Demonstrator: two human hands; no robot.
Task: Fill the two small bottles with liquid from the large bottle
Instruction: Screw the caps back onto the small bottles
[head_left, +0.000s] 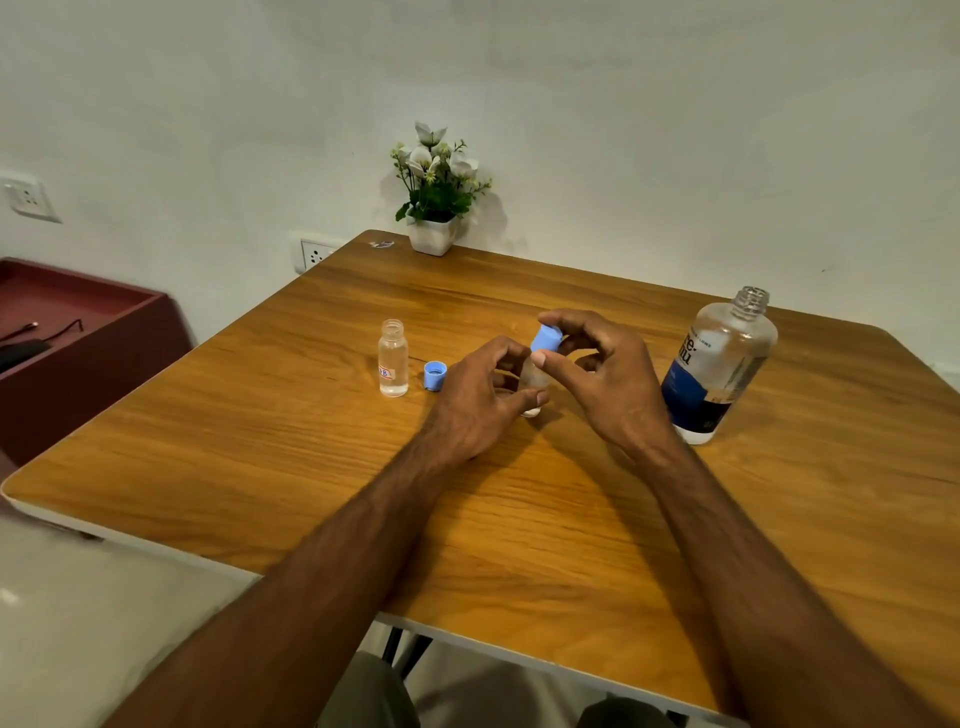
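At the middle of the wooden table (519, 519) my left hand (483, 400) grips a small clear bottle (534, 382) that stands upright and is mostly hidden by my fingers. My right hand (602, 369) pinches a blue cap (545, 339) just above that bottle's mouth. A second small clear bottle (393, 358) stands uncapped to the left, holding clear liquid and bearing a small label. Its blue cap (435, 375) lies beside it on the table. The large clear bottle (719, 364), blue-labelled and uncapped, stands at the right.
A white pot of artificial flowers (435, 208) stands at the table's far edge against the wall. A dark red cabinet (78, 338) with cables on it sits to the left. Wall sockets (314, 254) are behind the table.
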